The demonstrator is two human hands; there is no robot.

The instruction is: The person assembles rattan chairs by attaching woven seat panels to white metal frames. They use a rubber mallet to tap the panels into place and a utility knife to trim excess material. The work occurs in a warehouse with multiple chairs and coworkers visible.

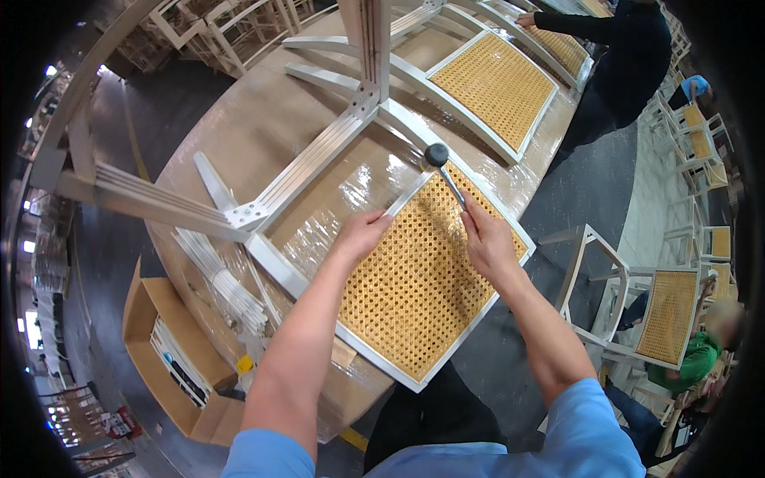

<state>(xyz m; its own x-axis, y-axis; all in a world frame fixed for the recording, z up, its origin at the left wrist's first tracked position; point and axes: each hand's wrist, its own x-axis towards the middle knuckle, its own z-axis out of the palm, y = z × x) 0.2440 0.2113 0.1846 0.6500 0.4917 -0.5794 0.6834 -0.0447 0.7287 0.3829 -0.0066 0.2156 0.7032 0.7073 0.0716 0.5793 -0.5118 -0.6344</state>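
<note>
Step in hand, by judgement: tapping at the rim of the near cane panel (418, 287) with a mallet (436, 155). Next move, as assessed, calls for a controlled blow on white wood rather than weave, with the left hand (362, 235) clear of the striking line.

Count follows, largest first, positions taken from the near cane panel.

Worktop (247, 119): 1, film-covered, beneath the panel and reaching beyond it.
White chair frame (319, 155): 1, framing the panel, legs rising to its upper left.
Cane panels on the worktop: 3. The near panel lies directly before the person; the 2nd panel (494, 84) lies beyond it; the 3rd panel (562, 49) lies farther still, beside 1 co-worker (629, 48) in black.
Cardboard box (219, 418): 1, open, to its left; contents overlap, uncounted.
White strip bundle (227, 283): 1, to its left; strips uncountable.
Hands: 2. Right hand (490, 247): fingers clenched around the mallet's shaft. Left: fingers curled at the panel's left rim; gripping or merely pressing, cannot tell.
Mallet: 1, black head at the panel's far corner; contact unconfirmed.
</note>
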